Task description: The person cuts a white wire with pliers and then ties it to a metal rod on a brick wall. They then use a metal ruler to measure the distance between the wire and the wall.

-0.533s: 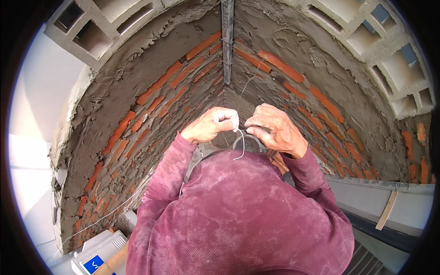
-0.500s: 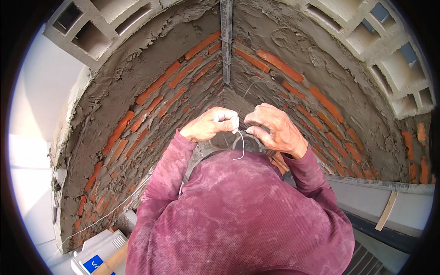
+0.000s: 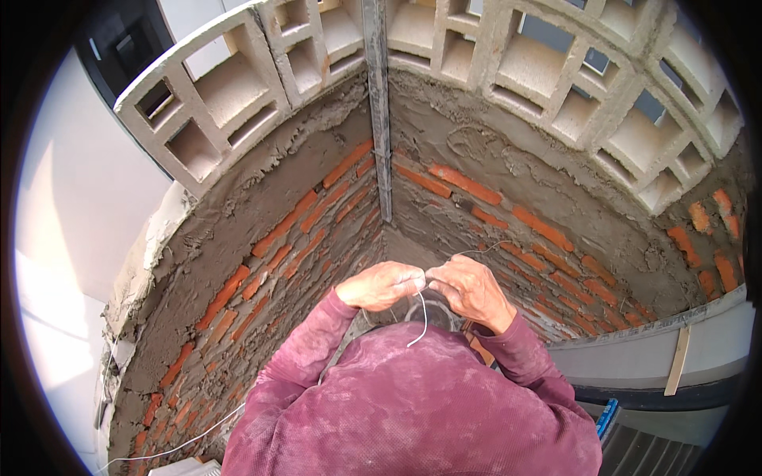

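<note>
Your left hand (image 3: 383,285) and right hand (image 3: 470,290) both pinch the thin white string (image 3: 423,316) between them, its loose end dangling just below. Keep it taut, clear of the mortared brick corner (image 3: 373,230) beyond your fingers.

Sunlit mortared brick walls (image 3: 302,230) under pale ventilation blocks (image 3: 238,87).

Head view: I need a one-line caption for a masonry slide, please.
Left hand and right hand pinch a thin white string before a mortar-smeared brick corner topped with hollow concrete blocks.
</note>
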`<state>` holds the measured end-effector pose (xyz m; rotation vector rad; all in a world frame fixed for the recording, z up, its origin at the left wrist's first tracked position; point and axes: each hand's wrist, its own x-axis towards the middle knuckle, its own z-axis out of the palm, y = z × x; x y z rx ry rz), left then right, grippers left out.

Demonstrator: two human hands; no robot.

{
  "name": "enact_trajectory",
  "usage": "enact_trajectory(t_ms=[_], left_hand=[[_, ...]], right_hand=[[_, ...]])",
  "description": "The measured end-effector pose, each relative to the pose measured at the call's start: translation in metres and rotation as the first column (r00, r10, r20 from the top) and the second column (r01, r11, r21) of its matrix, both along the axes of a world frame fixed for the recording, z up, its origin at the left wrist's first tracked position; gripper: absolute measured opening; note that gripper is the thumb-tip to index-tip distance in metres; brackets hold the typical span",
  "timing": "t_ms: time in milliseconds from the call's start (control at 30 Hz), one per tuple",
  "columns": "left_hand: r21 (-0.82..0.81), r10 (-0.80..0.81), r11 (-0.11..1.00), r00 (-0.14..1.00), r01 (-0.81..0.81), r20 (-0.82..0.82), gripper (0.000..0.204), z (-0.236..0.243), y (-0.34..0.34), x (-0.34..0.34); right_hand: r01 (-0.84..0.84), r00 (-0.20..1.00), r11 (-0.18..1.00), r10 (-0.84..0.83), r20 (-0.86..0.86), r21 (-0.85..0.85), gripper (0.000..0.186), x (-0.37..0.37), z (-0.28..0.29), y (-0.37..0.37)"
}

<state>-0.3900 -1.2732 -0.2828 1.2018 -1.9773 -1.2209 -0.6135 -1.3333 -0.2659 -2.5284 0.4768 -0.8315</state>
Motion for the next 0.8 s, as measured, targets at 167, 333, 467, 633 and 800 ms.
enact_trajectory(t_ms=[167, 333, 467, 633, 800], left_hand=[[-0.437, 0.3, 0.878, 0.937, -0.197, 0.181, 0.023, 0.004, 0.022, -0.009], [-0.589, 0.479, 0.723, 0.876, -0.36, 0.054, 0.024, -0.006, 0.036, -0.002], [-0.579, 0.461, 0.725, 0.887, -0.372, 0.007, 0.021, -0.011, 0.044, 0.015], [-0.563, 0.387, 0.754, 0.922, -0.337, -0.034, 0.015, -0.016, 0.053, 0.032], [-0.272, 0.323, 0.889, 0.925, -0.369, -0.2, 0.015, -0.027, 0.057, 0.048]], right_hand=[[0.124, 0.99, 0.992, -0.123, 0.068, -0.019, 0.012, 0.011, -0.001, 0.015], [0.237, 0.971, 0.971, -0.236, 0.019, -0.03, 0.012, 0.026, 0.001, 0.034], [0.292, 0.956, 0.956, -0.292, -0.001, 0.008, 0.012, 0.042, 0.001, 0.05], [0.29, 0.957, 0.955, -0.289, -0.024, 0.055, 0.008, 0.058, -0.004, 0.062], [0.295, 0.953, 0.954, -0.291, 0.086, -0.045, 0.006, 0.074, -0.02, 0.069]])
